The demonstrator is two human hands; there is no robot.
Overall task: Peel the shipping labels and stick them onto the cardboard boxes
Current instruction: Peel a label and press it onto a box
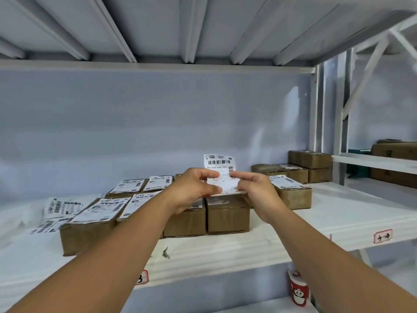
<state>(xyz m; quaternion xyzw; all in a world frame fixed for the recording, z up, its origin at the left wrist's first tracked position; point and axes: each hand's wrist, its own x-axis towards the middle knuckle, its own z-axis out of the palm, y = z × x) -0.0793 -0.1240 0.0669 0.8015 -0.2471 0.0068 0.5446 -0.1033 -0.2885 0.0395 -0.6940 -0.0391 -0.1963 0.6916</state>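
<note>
Head camera showed the left hand (191,188) and right hand (255,190) each pinching one shipping label (217,163) just above a brown box (228,215) on the white shelf (338,213). Under its barcode it read "V05 220". Four labelled boxes (85,236) sat left, and one more labelled box (293,197) sat right.

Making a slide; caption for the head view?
Left hand and right hand pinch a label over boxes on a shelf.
</note>
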